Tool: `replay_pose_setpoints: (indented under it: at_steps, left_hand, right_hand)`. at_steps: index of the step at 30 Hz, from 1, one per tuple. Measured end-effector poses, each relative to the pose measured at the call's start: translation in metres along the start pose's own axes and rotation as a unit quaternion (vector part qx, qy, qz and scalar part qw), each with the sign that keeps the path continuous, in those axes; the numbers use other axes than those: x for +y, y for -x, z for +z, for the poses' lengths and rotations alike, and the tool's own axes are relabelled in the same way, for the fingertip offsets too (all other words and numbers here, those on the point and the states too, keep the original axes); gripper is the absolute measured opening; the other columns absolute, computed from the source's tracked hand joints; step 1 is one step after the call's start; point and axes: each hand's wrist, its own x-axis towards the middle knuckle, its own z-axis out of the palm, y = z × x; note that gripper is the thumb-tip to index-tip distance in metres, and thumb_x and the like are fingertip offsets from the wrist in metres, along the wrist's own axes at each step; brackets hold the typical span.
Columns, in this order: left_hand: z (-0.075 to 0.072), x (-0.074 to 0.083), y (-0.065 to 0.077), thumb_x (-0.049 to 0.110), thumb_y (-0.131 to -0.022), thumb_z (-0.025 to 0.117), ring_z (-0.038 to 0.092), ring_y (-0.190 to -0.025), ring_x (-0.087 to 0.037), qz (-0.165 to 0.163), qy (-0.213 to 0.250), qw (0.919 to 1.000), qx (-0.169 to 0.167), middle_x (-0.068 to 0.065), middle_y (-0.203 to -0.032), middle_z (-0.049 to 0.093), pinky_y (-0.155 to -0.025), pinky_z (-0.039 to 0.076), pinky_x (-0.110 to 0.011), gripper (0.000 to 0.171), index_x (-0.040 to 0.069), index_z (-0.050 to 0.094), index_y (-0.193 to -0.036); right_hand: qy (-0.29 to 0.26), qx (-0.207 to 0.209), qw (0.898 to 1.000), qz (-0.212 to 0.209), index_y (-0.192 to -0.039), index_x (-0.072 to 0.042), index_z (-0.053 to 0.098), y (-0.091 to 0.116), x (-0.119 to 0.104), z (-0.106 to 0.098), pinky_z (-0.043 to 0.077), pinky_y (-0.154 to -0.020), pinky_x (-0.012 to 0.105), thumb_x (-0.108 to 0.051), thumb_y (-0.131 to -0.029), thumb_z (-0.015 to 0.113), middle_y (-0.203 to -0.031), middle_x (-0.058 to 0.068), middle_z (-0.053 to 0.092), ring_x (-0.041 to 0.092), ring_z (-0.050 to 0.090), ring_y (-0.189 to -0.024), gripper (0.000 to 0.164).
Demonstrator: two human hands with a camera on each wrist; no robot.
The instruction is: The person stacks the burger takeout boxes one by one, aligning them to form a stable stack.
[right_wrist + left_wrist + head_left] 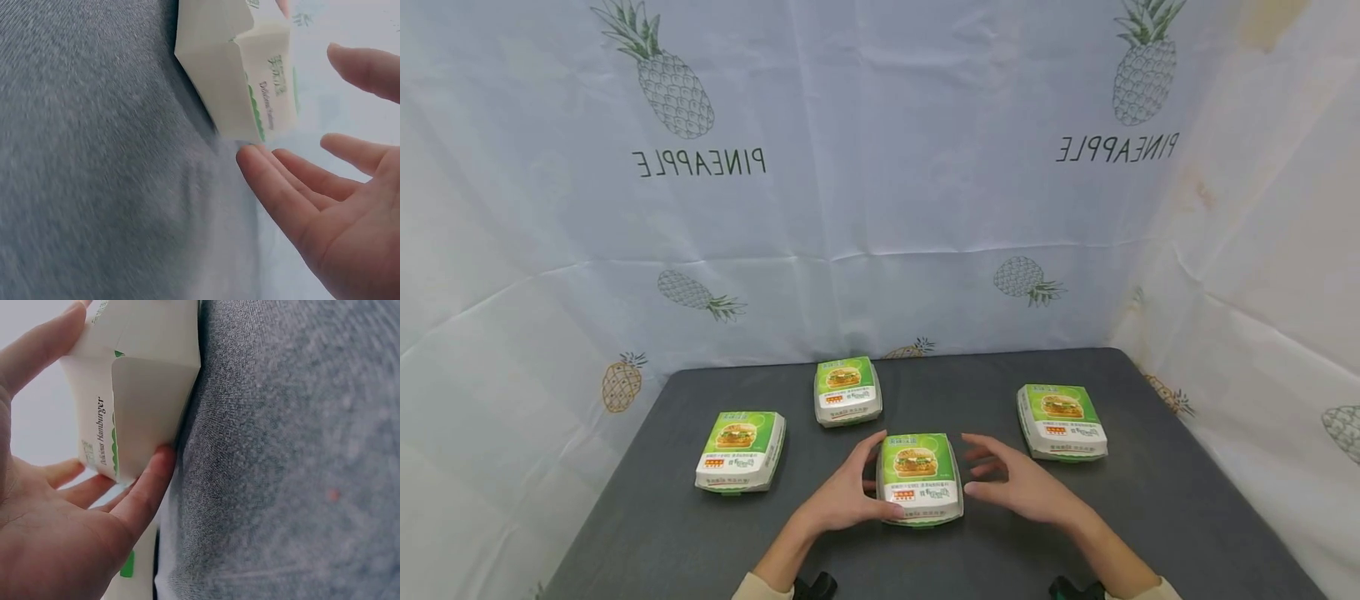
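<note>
Burger box lies on the surface immediately right of the left hand (the nearer one), which grips its side; the wide-spread right hand hovers just beside it, untouching.

Left grip round central burger box, apparently touching, right grip just beside, three more boxes.

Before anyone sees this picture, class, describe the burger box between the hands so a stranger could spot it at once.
Start at the dark table below the pineapple-print cloth. Near its middle, a white-and-green burger box sits between the left hand and the right hand. Closest to the viewer, it alone has a hand on either side, unlike the three other boxes.
</note>
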Motion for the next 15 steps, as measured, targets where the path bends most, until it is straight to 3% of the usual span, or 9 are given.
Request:
replay_pose_setpoints:
  at_steps: [6,15]
  left_hand:
    - [0.001,0.000,-0.001,0.030,-0.082,0.087,0.061,-0.118,-0.036,-0.003,0.000,1.0000,0.000,-0.024,-0.155,0.028,-0.089,0.055,-0.039,0.111,0.011,0.014,-0.163]
    - [0.001,0.000,0.000,0.029,-0.083,0.088,0.061,-0.117,-0.037,-0.002,0.001,1.0000,0.003,-0.025,-0.154,0.029,-0.088,0.055,-0.039,0.111,0.009,0.014,-0.163]
  right_hand:
    - [0.082,0.055,0.995,-0.008,-0.151,-0.010,0.047,0.013,-0.004,-0.010,0.052,-0.096,0.042,-0.035,-0.099,0.069,-0.145,0.020,0.052,0.037,0.058,-0.122,0.062]
    - [0.142,0.145,0.979,-0.019,-0.143,-0.005,0.055,0.031,-0.009,-0.029,0.049,-0.099,0.053,-0.040,-0.097,0.071,-0.138,0.018,0.059,0.040,0.059,-0.121,0.060]
